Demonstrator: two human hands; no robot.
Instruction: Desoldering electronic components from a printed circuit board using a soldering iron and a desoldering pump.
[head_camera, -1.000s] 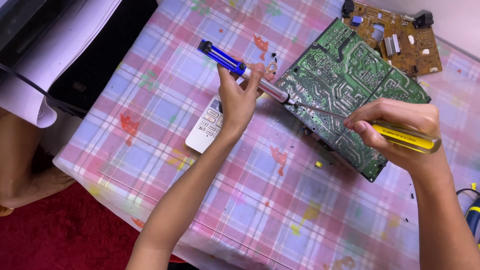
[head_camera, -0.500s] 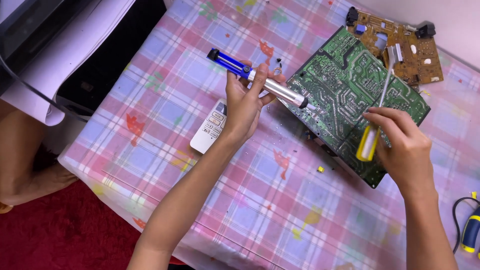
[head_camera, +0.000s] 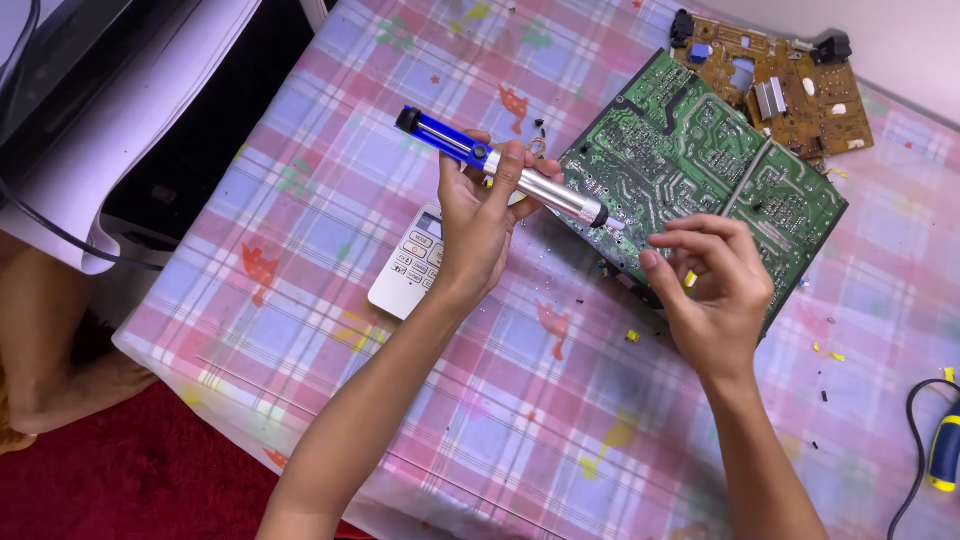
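Your right hand (head_camera: 712, 292) fingers loosely curled over the near edge of the green circuit board (head_camera: 700, 170), w/ a small yellow bit under it — grip unclear, your left hand (head_camera: 480, 225) clamped round the blue-and-silver desoldering pump (head_camera: 500, 168), tip at the board's edge, white remote (head_camera: 408, 262) beneath — brown board (head_camera: 775, 85) far back on the plaid tablecloth (head_camera: 520, 400).

We see a counter (head_camera: 330, 150) covered in a pink, blue and white plaid cloth with small coloured prints, filling most of the view. Dark red carpet floor (head_camera: 150, 470) at lower left. At upper left a black unit (head_camera: 190, 140) with white sheets (head_camera: 130, 120) draped over it and a black cable (head_camera: 60, 235) hanging. Pale wall (head_camera: 900, 40) at top right, even soft light, faint shadows
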